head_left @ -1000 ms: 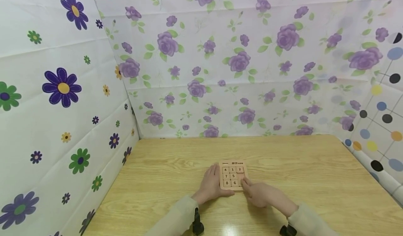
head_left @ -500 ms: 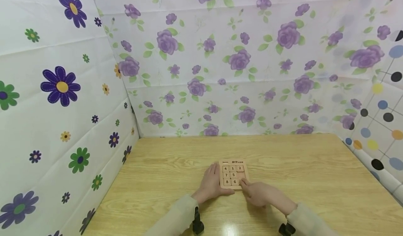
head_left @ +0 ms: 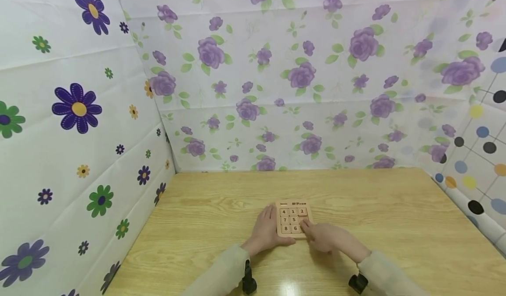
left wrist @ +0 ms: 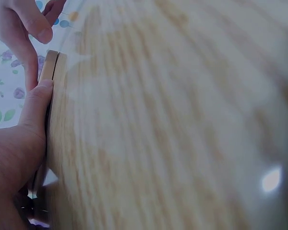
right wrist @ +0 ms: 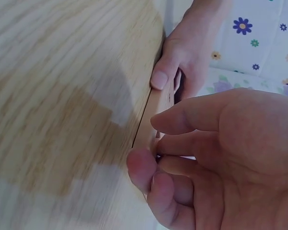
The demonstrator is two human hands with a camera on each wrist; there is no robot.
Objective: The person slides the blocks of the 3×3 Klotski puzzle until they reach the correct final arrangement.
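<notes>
A square wooden number sliding puzzle (head_left: 295, 203) lies flat on the table, its several numbered tiles facing up in a frame. The tile marked 2 (head_left: 302, 211) sits at the top right of the grid. My left hand (head_left: 265, 231) holds the frame at its near left corner, fingers along the left side and thumb along the near edge. Over the right column, my right hand (head_left: 322, 236) touches the puzzle face with its fingertips, covering the lower right cells. In the right wrist view, the outer fingers (right wrist: 164, 191) of that hand are bent beside the puzzle edge (right wrist: 148, 125).
The wood-grain table (head_left: 205, 208) extends on all sides of the puzzle. A rose-patterned sheet (head_left: 245, 76) hangs behind it, a daisy-patterned sheet (head_left: 130, 168) at the left and a dotted sheet (head_left: 480, 164) at the right. Black wrist cameras (head_left: 248, 280) are strapped at both sleeves.
My right fingertips have moved slightly up the right column, from the bottom right cell towards the gap below the tile marked 2. The left hand and puzzle frame stay in place.
</notes>
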